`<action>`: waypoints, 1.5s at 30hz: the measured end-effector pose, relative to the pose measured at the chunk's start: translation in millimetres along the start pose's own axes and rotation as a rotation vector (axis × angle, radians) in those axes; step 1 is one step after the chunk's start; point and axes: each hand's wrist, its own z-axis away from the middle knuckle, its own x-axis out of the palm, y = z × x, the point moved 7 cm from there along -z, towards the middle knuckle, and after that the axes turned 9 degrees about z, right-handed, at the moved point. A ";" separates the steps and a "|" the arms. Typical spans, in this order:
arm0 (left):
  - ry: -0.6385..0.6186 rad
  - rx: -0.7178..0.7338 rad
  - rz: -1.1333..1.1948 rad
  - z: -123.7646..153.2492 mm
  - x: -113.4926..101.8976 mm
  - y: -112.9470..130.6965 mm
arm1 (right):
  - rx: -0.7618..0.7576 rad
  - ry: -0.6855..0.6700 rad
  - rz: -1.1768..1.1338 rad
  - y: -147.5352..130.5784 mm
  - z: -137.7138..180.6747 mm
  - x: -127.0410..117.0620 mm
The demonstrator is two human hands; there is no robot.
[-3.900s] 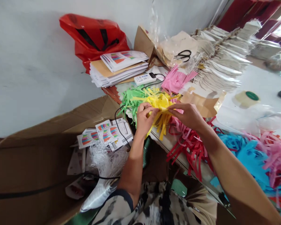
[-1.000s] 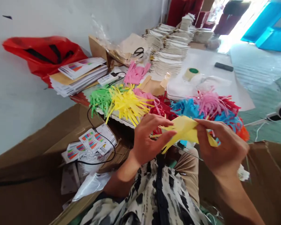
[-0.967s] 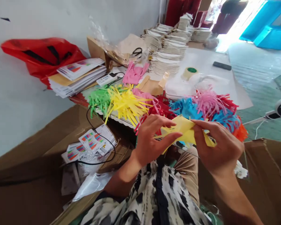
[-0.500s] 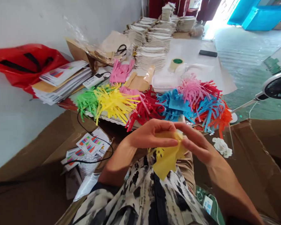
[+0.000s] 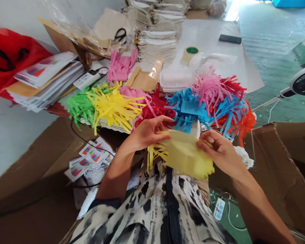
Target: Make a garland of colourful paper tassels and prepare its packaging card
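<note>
Both my hands hold one piece of yellow fringed paper over my lap. My left hand pinches its upper left edge, fingers closed on it. My right hand grips its right side. The paper is spread out, with cut strips hanging at its left end. Just beyond my hands, along the table's near edge, lie piles of fringed paper: green, yellow, red, blue, pink and orange.
A stack of printed sheets and a red bag lie at the left. Scissors, stacked white papers, a tape roll and a phone sit further back. Cardboard boxes flank me; a fan stands on the right.
The yellow paper, bunched between my fingertips half a second ago, is now spread wide between my hands. My hands have moved apart, and my view has tilted down.
</note>
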 end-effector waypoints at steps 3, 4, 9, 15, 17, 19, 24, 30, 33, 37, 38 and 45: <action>0.296 0.190 -0.404 -1.4 -1.6 5.0 | -0.064 0.139 0.339 14.2 -19.6 -6.6; 0.298 0.277 -0.454 0.3 10.2 8.1 | -0.067 0.153 0.417 21.0 -24.5 -6.3; -0.094 0.559 -0.437 14.1 103.3 -1.1 | -0.053 0.176 0.707 37.8 -25.9 -5.8; 0.018 0.538 -0.493 12.9 130.7 -15.8 | -0.324 0.196 0.904 2.4 19.6 9.2; 0.015 0.525 -0.513 13.3 130.6 -11.0 | -0.361 0.108 0.892 5.8 33.2 20.5; -0.012 0.486 -0.537 13.9 128.3 -7.1 | -0.331 0.058 0.872 17.0 40.3 24.2; -0.048 0.328 -0.437 7.4 106.6 -8.2 | -0.259 0.026 0.689 36.8 37.5 7.7; 0.016 0.102 -0.330 -15.1 88.6 -19.5 | -0.048 0.231 0.500 48.8 27.9 -15.2; 0.035 0.023 -0.397 -22.9 90.9 -20.7 | -0.027 0.294 0.578 48.7 27.0 -11.3; 0.073 -0.091 -0.535 -31.9 91.5 -20.4 | 0.048 0.335 0.861 47.0 23.9 -4.5; 0.081 -0.113 -0.571 -34.1 91.5 -20.1 | 0.057 0.333 0.913 46.2 22.4 -2.8; 0.113 -0.157 -0.770 -43.9 95.3 -20.1 | 0.056 0.310 1.037 42.6 12.3 2.8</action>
